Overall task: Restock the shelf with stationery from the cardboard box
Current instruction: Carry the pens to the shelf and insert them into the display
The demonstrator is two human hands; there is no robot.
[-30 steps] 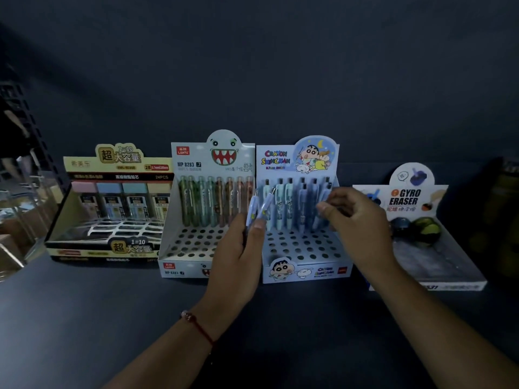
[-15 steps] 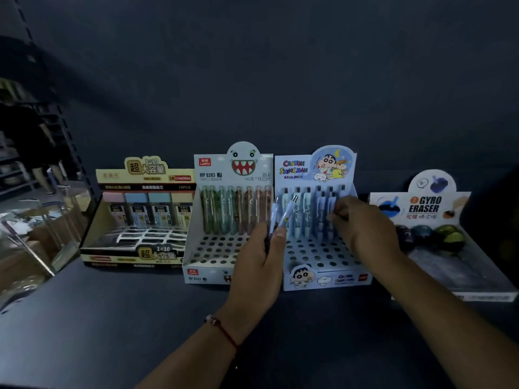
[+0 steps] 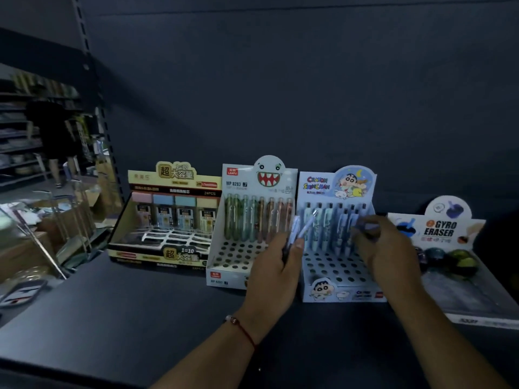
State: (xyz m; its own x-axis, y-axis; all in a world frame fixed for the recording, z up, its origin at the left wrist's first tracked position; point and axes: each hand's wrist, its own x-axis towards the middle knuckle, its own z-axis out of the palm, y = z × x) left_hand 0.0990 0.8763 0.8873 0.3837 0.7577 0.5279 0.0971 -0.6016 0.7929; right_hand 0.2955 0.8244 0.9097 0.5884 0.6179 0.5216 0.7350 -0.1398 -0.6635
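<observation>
On the dark shelf (image 3: 140, 318) before us stand four display boxes in a row, and we work at the pale blue cartoon pen box (image 3: 337, 279), second from the right. Our left hand (image 3: 276, 272) grips a small bunch of spare pens (image 3: 302, 230), fingers curled round their lower ends so the clips fan upward just beside the box; held this way, they are a ready supply close to the holes they are meant for. Our right hand (image 3: 386, 248) reaches over the box's back rows with fingers bent, and seems to pinch one blurred pale pen (image 3: 368, 226), probably to seat it upright in a free hole; the blur keeps us from being sure of that hold. Pens already fill the rear row and part of the next, while the front holes are bare, so we judge the restocking of this box well short of done. To the left sit the monster-face pen box (image 3: 252, 276) and the yellow lead-refill box (image 3: 157, 255); to the right, the gyro eraser box (image 3: 477, 301). We do not see the cardboard box from this angle.
</observation>
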